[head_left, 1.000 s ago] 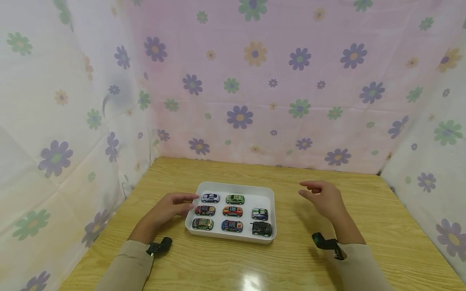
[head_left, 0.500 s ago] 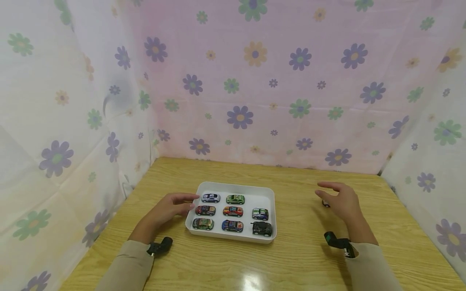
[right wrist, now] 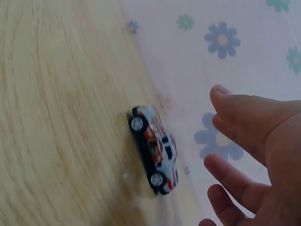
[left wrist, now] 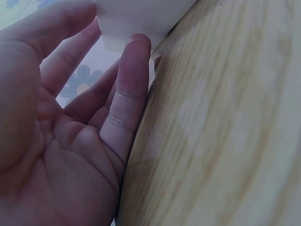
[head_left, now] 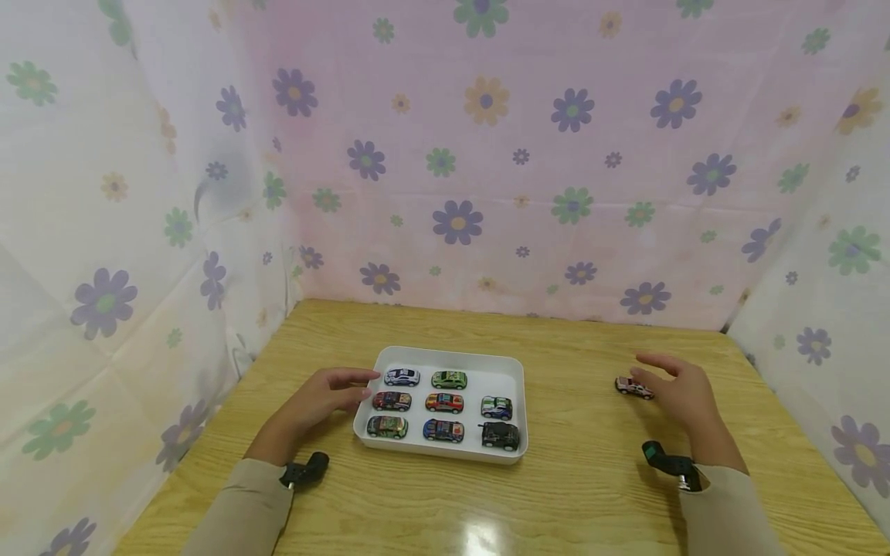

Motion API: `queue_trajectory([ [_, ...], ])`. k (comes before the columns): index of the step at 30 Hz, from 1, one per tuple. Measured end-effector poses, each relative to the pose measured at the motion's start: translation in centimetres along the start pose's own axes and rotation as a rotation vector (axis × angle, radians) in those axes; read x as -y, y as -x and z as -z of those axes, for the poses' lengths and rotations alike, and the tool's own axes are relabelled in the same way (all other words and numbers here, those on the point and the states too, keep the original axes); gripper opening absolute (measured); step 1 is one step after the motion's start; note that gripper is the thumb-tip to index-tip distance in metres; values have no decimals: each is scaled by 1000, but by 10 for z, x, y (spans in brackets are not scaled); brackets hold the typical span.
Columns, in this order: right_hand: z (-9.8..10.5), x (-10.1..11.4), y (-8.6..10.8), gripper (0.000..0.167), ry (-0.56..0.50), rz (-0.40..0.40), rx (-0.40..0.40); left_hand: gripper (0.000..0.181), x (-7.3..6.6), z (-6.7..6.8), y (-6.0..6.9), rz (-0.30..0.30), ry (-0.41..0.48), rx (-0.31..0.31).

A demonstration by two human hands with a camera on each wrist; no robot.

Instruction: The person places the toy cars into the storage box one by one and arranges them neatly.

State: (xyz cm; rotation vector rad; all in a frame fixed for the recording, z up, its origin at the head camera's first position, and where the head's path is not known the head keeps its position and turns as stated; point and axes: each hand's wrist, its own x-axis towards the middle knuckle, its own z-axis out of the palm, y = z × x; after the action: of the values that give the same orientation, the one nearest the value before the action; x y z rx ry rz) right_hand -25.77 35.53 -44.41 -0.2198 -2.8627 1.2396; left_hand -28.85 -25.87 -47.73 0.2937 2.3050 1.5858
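A white tray (head_left: 445,452) lies on the table, with several toy cars standing in it in rows. At its left side is my left hand (head_left: 323,401), fingers extended and fingertips at the tray wall; the left wrist view shows that hand (left wrist: 80,127) low against the wood. Right of the tray a white-and-red toy car (head_left: 634,388) stands alone on the table. My right hand (head_left: 684,394) hovers just beside it, thumb and fingers apart, holding nothing. In the right wrist view the toy car (right wrist: 156,149) is fully visible, apart from the fingertips.
In the tray, a black toy car (head_left: 499,436) and a green-and-white one (head_left: 497,408) form the right column; bare tray floor shows behind them. The wooden table (head_left: 570,494) is bounded by flowered cloth (head_left: 514,255) at the back and sides.
My right hand has moved rightward from near the tray's side to the lone toy car, which has come into sight beside it. The left hand and tray have stayed in place.
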Motion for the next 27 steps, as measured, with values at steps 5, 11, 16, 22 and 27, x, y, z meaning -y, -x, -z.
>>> queue_trajectory([
  [5, 1, -12, 1, 67, 12, 5, 45, 46, 0, 0, 0, -7, -1, 1],
  [11, -6, -18, 0, 61, 46, 42, 69, 46, 0, 0, 0, -21, -6, 3],
  [16, -9, -16, 0, 54, 64, 37, 89, 46, 1, 1, -1, -30, -1, 9],
  [22, -8, -8, 4, 50, 66, 10, 90, 46, 1, 1, -1, -20, -4, 6],
  [27, -8, -5, 6, 49, 73, 8, 76, 45, 0, 0, -1, -31, -10, 4],
])
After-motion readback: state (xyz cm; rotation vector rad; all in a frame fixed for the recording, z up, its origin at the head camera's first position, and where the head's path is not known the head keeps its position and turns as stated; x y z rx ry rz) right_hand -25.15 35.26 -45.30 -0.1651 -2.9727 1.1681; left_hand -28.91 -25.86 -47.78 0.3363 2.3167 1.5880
